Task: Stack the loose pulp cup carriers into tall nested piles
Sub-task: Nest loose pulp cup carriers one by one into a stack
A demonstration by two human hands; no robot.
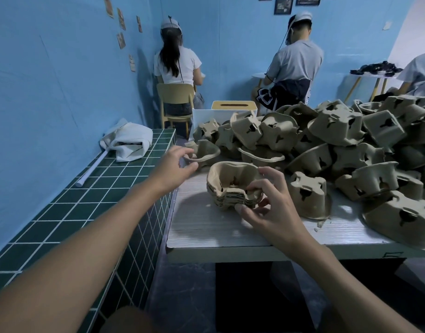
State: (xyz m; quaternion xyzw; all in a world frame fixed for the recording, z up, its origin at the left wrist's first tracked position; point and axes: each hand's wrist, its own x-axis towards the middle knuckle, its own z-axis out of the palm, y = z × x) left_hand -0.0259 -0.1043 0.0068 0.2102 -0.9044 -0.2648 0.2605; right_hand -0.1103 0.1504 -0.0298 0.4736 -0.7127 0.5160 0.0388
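Fingers and thumb of the right hand curl round a short nested pile of pulp cup carriers, thumb at its near lower edge and fingers over the near rim. The pile sits open side up on the white counter, near the counter's left end. The left hand reaches out beyond the pile with fingers and thumb spread in a loose curve at the rim of 1 loose carrier, which lies open side up just behind the pile. I cannot tell whether the fingers touch that rim; they are not closed on it.

Just right of the right hand, an upturned carrier stands on the counter. Behind and to the right, a big heap of carriers covers the rest of the counter, tipped every way.

A white box with a slotted wooden lid shows behind the heap. Left of the counter runs a green tiled ledge carrying a white cloth bag and a white tube. At the blue far wall, 2 people sit with their backs turned.
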